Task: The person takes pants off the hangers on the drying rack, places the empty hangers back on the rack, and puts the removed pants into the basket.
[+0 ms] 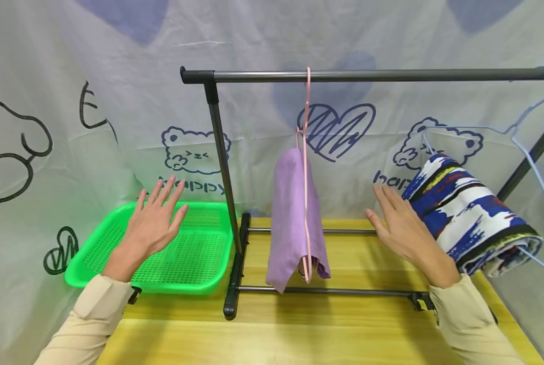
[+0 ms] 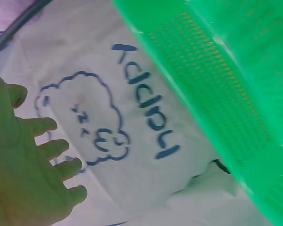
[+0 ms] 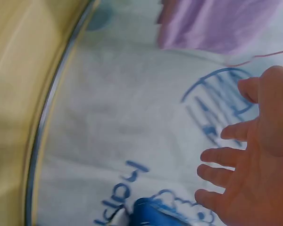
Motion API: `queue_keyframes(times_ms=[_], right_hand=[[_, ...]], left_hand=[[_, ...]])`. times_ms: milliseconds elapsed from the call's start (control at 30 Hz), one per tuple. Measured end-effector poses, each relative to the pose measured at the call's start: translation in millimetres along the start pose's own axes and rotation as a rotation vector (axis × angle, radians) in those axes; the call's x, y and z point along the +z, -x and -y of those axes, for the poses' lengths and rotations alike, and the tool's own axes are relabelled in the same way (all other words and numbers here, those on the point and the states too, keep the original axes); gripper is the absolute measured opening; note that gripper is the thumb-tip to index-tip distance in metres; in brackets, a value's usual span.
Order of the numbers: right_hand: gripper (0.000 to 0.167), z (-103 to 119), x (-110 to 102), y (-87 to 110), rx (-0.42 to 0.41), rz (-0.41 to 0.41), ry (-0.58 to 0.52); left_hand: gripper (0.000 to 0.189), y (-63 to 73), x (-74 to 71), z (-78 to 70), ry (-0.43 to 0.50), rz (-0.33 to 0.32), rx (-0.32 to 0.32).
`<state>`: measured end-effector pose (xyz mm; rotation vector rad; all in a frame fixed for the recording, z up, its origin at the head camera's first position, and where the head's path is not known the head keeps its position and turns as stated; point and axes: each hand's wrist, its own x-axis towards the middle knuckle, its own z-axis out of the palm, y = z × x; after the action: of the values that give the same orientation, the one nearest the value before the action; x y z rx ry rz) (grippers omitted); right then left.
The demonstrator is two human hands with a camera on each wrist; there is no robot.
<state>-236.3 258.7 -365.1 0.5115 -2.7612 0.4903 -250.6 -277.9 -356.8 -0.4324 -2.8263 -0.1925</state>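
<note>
My left hand [image 1: 151,223] is raised over the green plastic basket [image 1: 181,253], fingers spread and holding nothing. On the other side, my right hand [image 1: 406,233] is held up with its fingers extended, between two hanging cloths. A purple cloth [image 1: 295,203] is draped over a pink hanger [image 1: 306,203] hooked on the rack's top bar. Overlapping the right hand's far side in the head view is a blue, white and black patterned cloth [image 1: 472,213], folded over a light blue hanger [image 1: 536,162]. Both palms show bare in the wrist views.
A black metal rack [image 1: 367,76] stands on the yellow wood-grain table [image 1: 276,339], its left foot [image 1: 235,274] beside the basket. Behind it hangs a pale curtain [image 1: 254,30] printed with bears and hearts. Two lower rods [image 1: 345,291] run across the rack's base.
</note>
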Motion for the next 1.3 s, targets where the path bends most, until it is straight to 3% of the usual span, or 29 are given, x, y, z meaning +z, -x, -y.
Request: queue_keyframes(times_ms=[233, 567, 800, 933, 1033, 1167, 1300], right_hand=[[0.065, 32.3, -19.4, 6.4, -0.057, -0.089, -0.217], [0.052, 93.0, -16.9, 15.2, -0.165, -0.259, -0.498], [0.039, 124.5, -26.1, 23.6, -0.145, -0.273, -0.924], [0.036, 136.9, -31.1, 27.4, -0.117, -0.232, -1.115], [0.038, 146.4, -32.7, 29.2, -0.077, -0.169, -1.189], [0.042, 158.9, -33.1, 32.9, -0.029, -0.068, -1.254], [0.045, 165.9, -34.3, 36.6, -0.012, 0.066, -1.394]], left_hand=[[0.061, 0.3, -29.6, -28.8, 0.021, -0.166, 0.062], [0.049, -8.6, -74.6, -82.9, 0.117, -0.549, 0.175], [0.044, -29.9, -103.5, -118.9, 0.246, -0.758, 0.288], [0.043, -48.1, -115.9, -134.7, 0.255, -0.857, 0.348], [0.044, -62.8, -124.3, -141.3, 0.243, -0.909, 0.361], [0.044, -80.1, -134.1, -144.5, 0.241, -0.923, 0.349], [0.039, -96.7, -141.0, -145.8, 0.213, -0.900, 0.326]])
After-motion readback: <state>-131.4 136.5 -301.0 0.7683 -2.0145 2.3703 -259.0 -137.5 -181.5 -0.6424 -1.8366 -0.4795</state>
